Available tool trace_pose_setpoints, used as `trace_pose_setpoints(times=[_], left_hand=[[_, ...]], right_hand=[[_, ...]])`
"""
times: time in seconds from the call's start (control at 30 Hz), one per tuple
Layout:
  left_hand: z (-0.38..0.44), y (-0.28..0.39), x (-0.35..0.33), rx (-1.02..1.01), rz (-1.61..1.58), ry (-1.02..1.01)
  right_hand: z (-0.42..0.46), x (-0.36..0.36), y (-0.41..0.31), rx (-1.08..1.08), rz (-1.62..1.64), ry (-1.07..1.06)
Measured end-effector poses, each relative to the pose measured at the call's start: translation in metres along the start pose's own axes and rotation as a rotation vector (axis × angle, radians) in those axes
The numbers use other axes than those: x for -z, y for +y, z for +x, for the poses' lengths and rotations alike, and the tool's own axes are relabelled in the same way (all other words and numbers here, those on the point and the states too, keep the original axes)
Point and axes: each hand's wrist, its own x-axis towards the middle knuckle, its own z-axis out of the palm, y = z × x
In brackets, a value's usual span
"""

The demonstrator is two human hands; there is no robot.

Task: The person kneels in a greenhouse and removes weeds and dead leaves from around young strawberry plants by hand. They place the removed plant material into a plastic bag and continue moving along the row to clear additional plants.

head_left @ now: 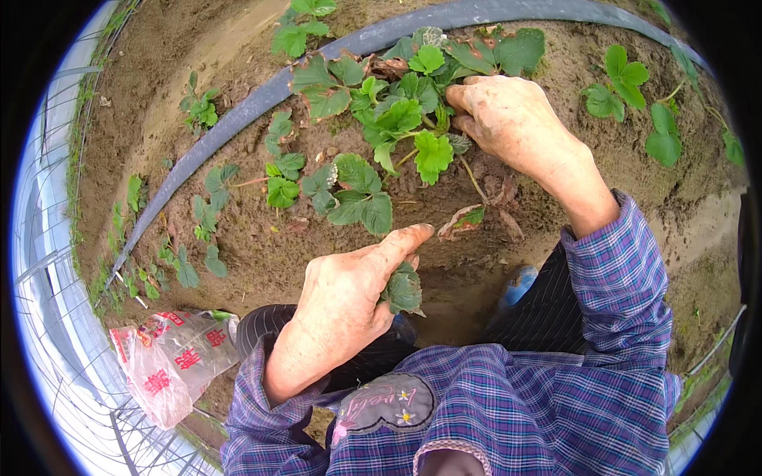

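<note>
My left hand (348, 297) is curled around a picked strawberry leaf (403, 290), which pokes out below the fingers. Its index finger points over bare soil, just below a broad green leaf (362, 202). Up at the right side of a strawberry plant (400, 116), my right hand (512, 122) reaches in with bent fingers; leaves hide part of the fingertips, so any hold there is unclear. Several leaves of this plant have brown, dried edges. A withered leaf (461, 221) hangs on a thin stalk between my two hands.
A dark flat hose (250, 110) curves across the soil bed (262, 244) behind the plant. Smaller strawberry plants grow at left and right (622, 83). A clear plastic bag (184, 357) with red print lies beside my knee. Clear sheeting and wire mesh (44, 238) border the left.
</note>
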Motion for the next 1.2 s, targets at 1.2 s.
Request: trace_pose_setpoints(times=[1.2], left_hand=[[0.067, -0.040, -0.035, 0.051, -0.229, 0.368]], right_hand=[[-0.001, 0.001, -0.004, 0.047, 0.062, -0.242]])
